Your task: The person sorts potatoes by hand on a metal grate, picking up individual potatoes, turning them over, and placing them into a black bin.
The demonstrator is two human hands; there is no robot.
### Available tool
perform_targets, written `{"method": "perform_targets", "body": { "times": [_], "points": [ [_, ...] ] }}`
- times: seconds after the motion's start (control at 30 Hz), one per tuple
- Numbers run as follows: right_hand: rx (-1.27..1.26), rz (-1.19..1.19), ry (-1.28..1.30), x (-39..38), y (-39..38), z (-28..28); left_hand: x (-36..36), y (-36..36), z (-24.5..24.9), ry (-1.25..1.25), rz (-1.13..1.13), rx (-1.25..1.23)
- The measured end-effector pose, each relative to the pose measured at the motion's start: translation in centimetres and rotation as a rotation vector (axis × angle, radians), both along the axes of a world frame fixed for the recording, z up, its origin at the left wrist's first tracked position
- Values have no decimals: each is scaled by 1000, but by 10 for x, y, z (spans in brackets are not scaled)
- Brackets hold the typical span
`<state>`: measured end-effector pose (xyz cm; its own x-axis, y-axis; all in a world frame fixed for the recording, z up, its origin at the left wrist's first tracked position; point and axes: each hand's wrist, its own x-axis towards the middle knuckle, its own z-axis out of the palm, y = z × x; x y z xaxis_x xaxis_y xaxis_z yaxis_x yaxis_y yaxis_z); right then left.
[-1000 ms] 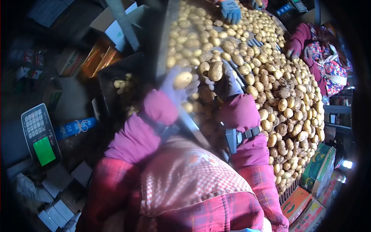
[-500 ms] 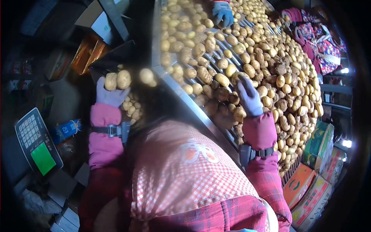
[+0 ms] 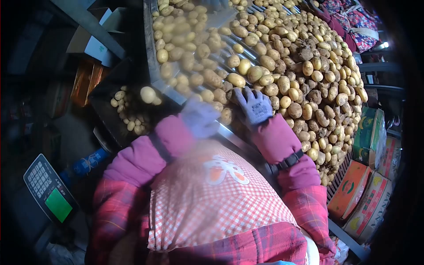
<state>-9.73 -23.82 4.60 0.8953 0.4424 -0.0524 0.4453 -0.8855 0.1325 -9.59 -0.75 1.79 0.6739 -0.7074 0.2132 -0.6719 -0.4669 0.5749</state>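
My left hand (image 3: 198,118), in a light grey-purple glove, is beside the metal rim (image 3: 170,93) of the sorting table. Motion blurs its fingers, and I cannot make out anything in it. Over the near edge of the heap of potatoes (image 3: 304,90), my right hand (image 3: 255,107) has its gloved fingers spread, with the tips at a dark, soil-covered potato (image 3: 230,96). Pale potatoes (image 3: 176,55) lie along the table's left side. Left of the rim, a dark bin (image 3: 100,95) holds several small potatoes (image 3: 128,112).
A scale display (image 3: 51,187) with keypad and green screen stands lower left. Cartons (image 3: 86,44) are behind the bin. Banana boxes (image 3: 366,207) and a green box (image 3: 369,134) line the right side. A person's flowered sleeve (image 3: 353,22) shows top right.
My left hand has moved right from the bin to the table rim; the two potatoes it held are no longer in sight in it. My right hand has shifted left along the heap.
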Motion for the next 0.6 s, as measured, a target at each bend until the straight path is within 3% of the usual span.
{"method": "perform_targets", "body": {
  "times": [0.1, 0.13, 0.2, 0.27, 0.37, 0.4, 0.5, 0.57, 0.6],
  "points": [
    [-9, -28, 166, 22, 24, 7, 2, -15, -18, -119, 140, 77],
    [-143, 0, 182, 33, 28, -7, 9, -17, -17, -145, 209, 109],
    [-5, -1, 89, 37, 25, -35, 29, -18, -3, -1, 168, 296],
    [-50, -181, 549, 65, 54, 23, 46, -17, 0, 85, 174, 352],
    [178, -203, 401, 85, 54, -8, 72, -17, -17, 135, 271, 329],
    [224, -179, 361, 90, 57, 2, 80, -18, -8, 133, 315, 478],
    [734, -79, 240, 130, 47, -47, 109, -3, -26, 135, 466, 390],
    [1080, -273, 323, 126, 39, -14, 105, 20, -38, -243, 396, 155],
    [887, -150, 74, 138, 13, -28, 102, 21, -34, -155, 422, 44]
  ]
}}
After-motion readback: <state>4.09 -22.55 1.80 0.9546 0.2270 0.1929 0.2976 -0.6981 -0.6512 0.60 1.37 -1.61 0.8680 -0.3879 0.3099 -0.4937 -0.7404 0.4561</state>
